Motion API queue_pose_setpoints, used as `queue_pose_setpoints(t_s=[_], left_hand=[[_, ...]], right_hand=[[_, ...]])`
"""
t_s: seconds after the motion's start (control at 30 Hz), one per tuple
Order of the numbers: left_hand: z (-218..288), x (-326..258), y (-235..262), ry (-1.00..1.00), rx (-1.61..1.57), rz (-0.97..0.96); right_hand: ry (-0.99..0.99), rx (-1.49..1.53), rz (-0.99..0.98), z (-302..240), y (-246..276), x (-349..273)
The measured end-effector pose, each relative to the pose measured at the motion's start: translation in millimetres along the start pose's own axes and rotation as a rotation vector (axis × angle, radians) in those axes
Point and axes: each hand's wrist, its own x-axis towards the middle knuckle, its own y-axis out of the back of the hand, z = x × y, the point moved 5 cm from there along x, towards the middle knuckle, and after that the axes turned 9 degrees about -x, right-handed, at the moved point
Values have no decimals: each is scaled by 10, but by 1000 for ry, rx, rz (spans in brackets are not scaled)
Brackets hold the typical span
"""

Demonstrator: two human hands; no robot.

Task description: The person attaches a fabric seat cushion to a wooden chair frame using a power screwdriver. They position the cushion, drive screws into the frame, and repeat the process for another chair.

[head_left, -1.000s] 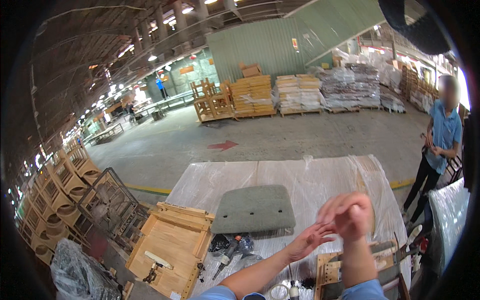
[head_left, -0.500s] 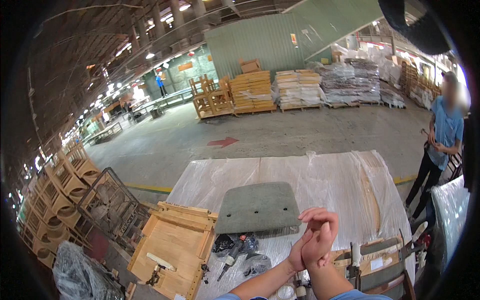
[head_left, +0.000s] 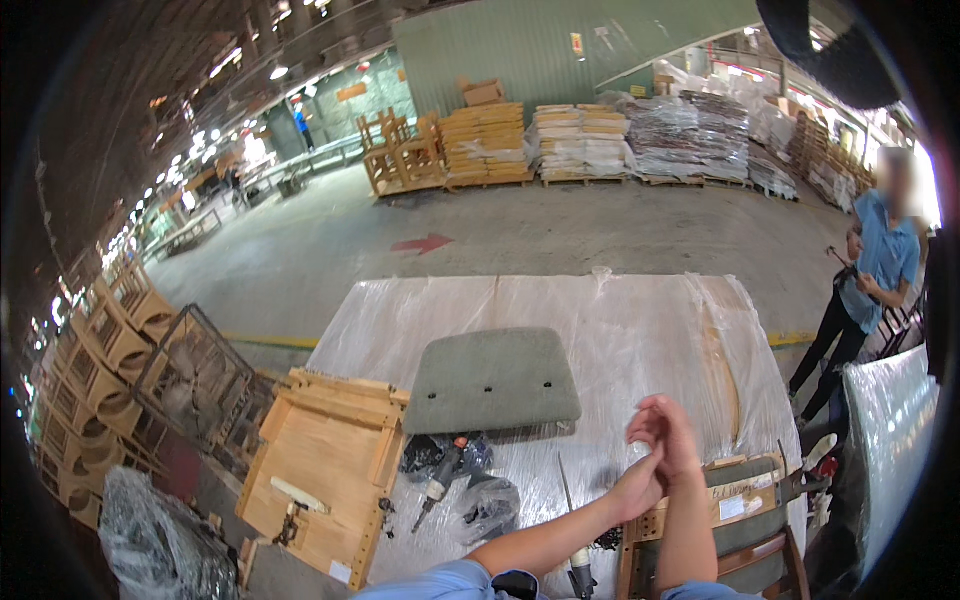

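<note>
My two hands meet in the air above the near right part of a plastic-wrapped table [head_left: 640, 330]. My right hand [head_left: 665, 432] stands upright with its fingers curled over, and nothing shows in it. My left hand [head_left: 634, 487] presses against the right wrist, and its fingers are hidden behind the right hand. Just below the hands is a wooden chair [head_left: 745, 520] with a grey-green seat. A grey-green seat cushion [head_left: 490, 380] lies flat on the table to the left of my hands.
A screwdriver tool [head_left: 438, 482] and black plastic bags [head_left: 490, 505] lie near the table's front. A pale wooden frame [head_left: 325, 465] leans at the table's left. Stacked wooden frames [head_left: 95, 350] stand further left. A person in a blue shirt [head_left: 880, 265] stands at the right. Pallets of stock [head_left: 580, 140] line the far wall.
My joined hands came down from a higher position and shifted slightly left. The flat palm-to-palm press gave way to the right fingers curling over.
</note>
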Motion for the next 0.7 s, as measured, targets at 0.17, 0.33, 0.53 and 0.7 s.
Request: queue_pose_setpoints(t_s=[0.17, 0.33, 0.53, 0.7], left_hand=[[612, 329, 1302, -161, 397, 163], [1500, 212, 2266, -500, 309, 515], [2008, -96, 2406, -637, 110, 673], [2241, 283, 2772, -728, 50, 668]], right_hand=[[194, -1486, 499, 310, 1523, 214], [-693, -942, 49, 1269, 1492, 79], [-375, -1313, 315, 766, 2331, 303], [-549, -896, 282, 1046, 2256, 230]])
